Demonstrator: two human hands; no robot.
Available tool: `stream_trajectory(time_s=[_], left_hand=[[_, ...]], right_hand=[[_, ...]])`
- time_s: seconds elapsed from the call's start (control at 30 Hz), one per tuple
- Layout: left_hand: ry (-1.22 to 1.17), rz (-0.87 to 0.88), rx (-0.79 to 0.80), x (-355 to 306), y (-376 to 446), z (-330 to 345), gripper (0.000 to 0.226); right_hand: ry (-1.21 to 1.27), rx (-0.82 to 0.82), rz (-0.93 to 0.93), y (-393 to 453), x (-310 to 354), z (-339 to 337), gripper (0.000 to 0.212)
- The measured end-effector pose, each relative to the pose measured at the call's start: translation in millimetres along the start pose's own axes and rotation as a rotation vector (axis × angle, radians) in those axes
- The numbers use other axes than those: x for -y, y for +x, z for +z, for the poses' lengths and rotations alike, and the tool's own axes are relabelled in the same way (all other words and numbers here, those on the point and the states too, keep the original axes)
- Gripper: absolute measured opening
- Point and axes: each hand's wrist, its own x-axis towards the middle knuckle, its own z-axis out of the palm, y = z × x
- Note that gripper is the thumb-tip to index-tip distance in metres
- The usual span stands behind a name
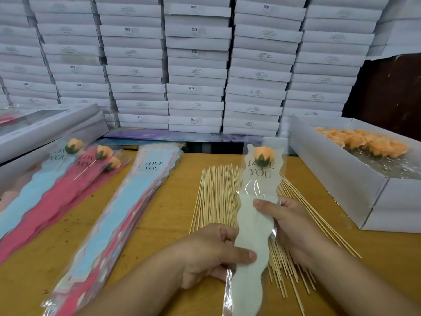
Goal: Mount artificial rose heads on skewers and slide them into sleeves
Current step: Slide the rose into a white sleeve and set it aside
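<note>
I hold a clear sleeve with a pale green liner [252, 226] upright over the table. Inside it, an orange rose head [262, 156] sits on a skewer near the "LOVE YOU" print. My left hand [211, 254] pinches the sleeve's lower part, thumb on the front. My right hand [287, 220] grips the sleeve's middle from the right side. A loose pile of bamboo skewers [216, 197] lies on the wooden table under the sleeve. A white box of orange rose heads [364, 142] stands at the right.
A stack of empty sleeves [127, 206] with blue and pink liners lies left of centre. Three filled sleeves with roses [75, 165] lie at the far left beside flat grey boxes [45, 128]. Stacked white cartons [196, 65] wall off the back.
</note>
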Motion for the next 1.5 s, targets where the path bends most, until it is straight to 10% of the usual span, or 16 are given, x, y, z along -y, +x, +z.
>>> stream_trajectory(time_s=[0.9,1.5], left_hand=[[-0.014,0.033,-0.071,-5,-1,-7,0.030],[0.280,0.216,-0.790,-101,-78,-180,0.016]], right_hand=[[0.033,0.023,-0.037,2,-2,-1,0.015],[0.011,0.040,-0.023,13,-7,-10,0.030]])
